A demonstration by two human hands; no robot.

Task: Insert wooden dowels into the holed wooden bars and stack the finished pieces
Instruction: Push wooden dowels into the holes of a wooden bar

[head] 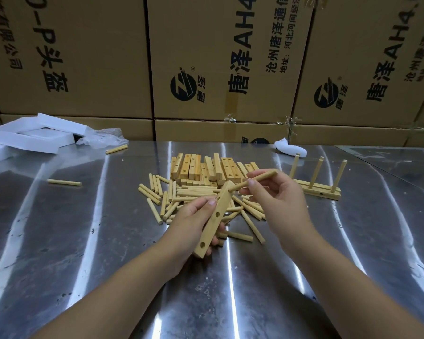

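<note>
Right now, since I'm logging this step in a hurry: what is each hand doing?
Left hand: grips a holed wooden bar.
Right hand: pinches a dowel, tip at the bar's far end.

Head camera: rides at the person's head, peering forward and down over both bare forearms onto the shiny, scratched steel tabletop (pixel 59 241).
Facing: straight at the wall of stacked brown cardboard cartons (pixel 83 57) behind the table's far edge.
Nearness: close in, with the left hand (pixel 191 223) and right hand (pixel 277 201) mid-frame and the forearms running out at the bottom edge.
Lens: wide, so the carton edges lean and bow towards the sides.
</note>
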